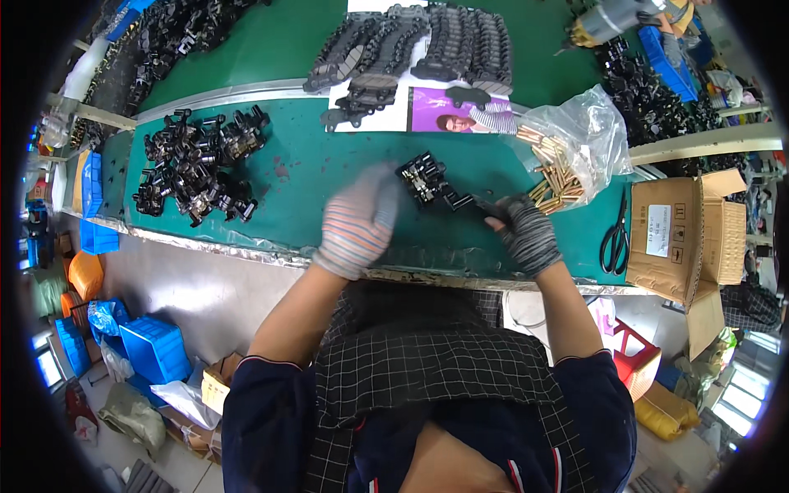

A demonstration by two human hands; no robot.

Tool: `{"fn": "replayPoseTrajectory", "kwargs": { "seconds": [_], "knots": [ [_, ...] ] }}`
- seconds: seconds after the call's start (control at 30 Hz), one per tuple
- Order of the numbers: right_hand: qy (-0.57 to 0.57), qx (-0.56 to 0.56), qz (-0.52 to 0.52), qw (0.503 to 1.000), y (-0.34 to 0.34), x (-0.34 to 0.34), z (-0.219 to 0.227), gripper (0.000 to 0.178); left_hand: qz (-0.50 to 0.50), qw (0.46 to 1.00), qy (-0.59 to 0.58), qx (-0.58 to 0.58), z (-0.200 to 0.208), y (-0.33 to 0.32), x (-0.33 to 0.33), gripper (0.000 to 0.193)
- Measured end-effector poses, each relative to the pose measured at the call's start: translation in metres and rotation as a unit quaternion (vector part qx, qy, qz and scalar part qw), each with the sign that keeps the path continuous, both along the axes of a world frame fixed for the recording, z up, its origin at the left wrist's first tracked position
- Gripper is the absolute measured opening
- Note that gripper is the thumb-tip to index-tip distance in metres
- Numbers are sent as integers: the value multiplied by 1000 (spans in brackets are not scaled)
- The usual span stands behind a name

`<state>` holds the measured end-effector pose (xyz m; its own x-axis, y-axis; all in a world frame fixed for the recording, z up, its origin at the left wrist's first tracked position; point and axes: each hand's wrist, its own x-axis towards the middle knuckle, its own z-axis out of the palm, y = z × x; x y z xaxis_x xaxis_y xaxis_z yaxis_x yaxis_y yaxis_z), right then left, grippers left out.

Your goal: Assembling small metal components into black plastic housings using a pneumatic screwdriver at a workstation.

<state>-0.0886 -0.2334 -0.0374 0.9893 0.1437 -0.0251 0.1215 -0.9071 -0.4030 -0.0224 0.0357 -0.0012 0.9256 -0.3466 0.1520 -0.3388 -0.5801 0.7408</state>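
A black metal caliper-like assembly point(423, 179) lies on the green bench top in front of me, with a short arm reaching toward its lower right. My left hand point(357, 220), in a pale striped knit glove, is just left of it. Motion smears its fingers, and no held thing shows. My right hand point(528, 233), in a dark grey knit glove, is right of the assembly. Its thumb and fingers are closed on a flat dark piece point(485, 209), whose kind I cannot make out. Whether that piece touches the assembly is unclear.
Similar black assemblies point(197, 164) are heaped at left. Rows of dark brake pads point(427, 49) lie at the back. A clear bag point(596, 131) with brass-coloured pins point(552, 177), black scissors point(615, 240) and an open carton point(670, 238) are at right. A power tool point(608, 23) hangs above.
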Motion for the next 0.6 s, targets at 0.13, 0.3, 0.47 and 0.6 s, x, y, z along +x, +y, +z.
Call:
{"fn": "replayPoseTrajectory", "kwargs": {
  "seconds": [0.13,0.3,0.47,0.6],
  "knots": [
    [-23,71,-14,997,-17,-14,-3,29,-101,977,-159,100,-22,12,17,36],
    [-39,84,2,996,-7,-28,3,30,-177,938,-128,269,-25,-17,26,31],
    [-95,147,66,982,33,-5,-13,34,-28,981,-155,114,-34,-27,14,29],
    [-174,74,131,973,37,20,-8,37,-87,986,-107,94,-22,-6,-13,30]
  ]
}}
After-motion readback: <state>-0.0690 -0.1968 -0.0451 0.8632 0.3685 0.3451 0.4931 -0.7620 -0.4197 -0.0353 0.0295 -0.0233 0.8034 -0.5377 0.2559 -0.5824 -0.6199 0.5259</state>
